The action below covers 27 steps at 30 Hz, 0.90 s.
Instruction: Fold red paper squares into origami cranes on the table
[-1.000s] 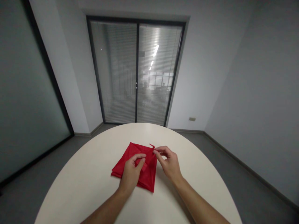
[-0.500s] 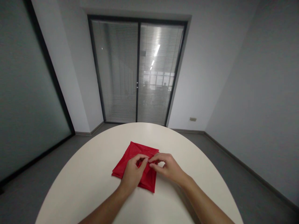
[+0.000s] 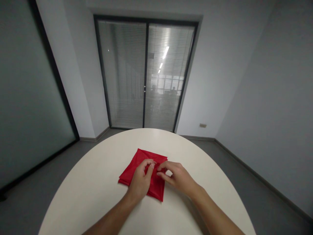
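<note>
- Table (image 3: 93, 189), a flat backing for the folds.
- Fabric (image 3: 157, 187), folded on it, within easy reach.
- Left hand (image 3: 141, 178), narrowed over its middle, likely steadying it.
- Right hand (image 3: 178, 177), narrowed too, facing the left; I can't tell whether either pinches.

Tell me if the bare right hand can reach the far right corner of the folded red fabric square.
Probably yes: the right hand is close to that corner, and the left hand, farther left over the red fabric, leaves it free.
</note>
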### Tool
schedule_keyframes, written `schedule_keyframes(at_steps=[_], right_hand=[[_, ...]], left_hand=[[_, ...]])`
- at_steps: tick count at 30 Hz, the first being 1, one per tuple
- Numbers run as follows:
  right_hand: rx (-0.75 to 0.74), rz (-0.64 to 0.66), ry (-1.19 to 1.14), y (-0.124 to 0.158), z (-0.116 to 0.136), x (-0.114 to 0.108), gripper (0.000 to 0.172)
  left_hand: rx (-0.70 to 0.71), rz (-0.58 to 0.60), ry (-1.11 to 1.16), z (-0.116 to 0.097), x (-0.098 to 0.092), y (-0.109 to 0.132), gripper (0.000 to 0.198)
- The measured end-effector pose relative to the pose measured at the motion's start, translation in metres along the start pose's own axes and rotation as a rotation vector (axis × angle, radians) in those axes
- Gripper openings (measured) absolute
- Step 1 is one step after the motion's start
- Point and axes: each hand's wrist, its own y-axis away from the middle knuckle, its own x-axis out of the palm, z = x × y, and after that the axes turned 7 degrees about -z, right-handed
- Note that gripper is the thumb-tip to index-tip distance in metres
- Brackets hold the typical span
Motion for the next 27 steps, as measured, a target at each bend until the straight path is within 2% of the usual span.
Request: schedule_keyframes(at_steps=[3,9,15,17,20,23,25,27], right_hand=[[0.065,0.005,-0.053,-0.002,0.004,-0.004,0.008],[0.174,-0.090,-0.191,-0.003,0.005,-0.002,0.012],[0.283,-0.248,-0.314,-0.005,0.002,0.008,0.010],[0.274,-0.294,-0.379,-0.006,0.003,0.009,0.010],[0.198,-0.350,-0.415,-0.007,0.006,0.008,0.011],[0.118,-0.437,-0.323,-0.007,0.009,0.009,0.010],[0.047,-0.487,-0.229,-0.005,0.010,0.010,0.008],[-0.052,-0.499,-0.135,-0.004,0.010,0.012,0.008]], left_hand=[[0.019,-0.011,0.008,-0.001,0.000,0.001,0.022],[0.107,-0.054,0.002,0.001,0.000,0.004,0.019],[0.376,-0.038,-0.218,0.006,-0.005,0.003,0.012],[0.502,-0.036,-0.339,0.005,-0.008,0.003,0.013],[0.625,-0.138,-0.533,0.001,-0.012,0.002,0.011],[0.589,-0.193,-0.582,-0.002,-0.013,0.003,0.010],[0.498,-0.151,-0.486,-0.002,-0.011,0.005,0.010],[0.349,-0.116,-0.310,-0.001,-0.007,0.008,0.014]])
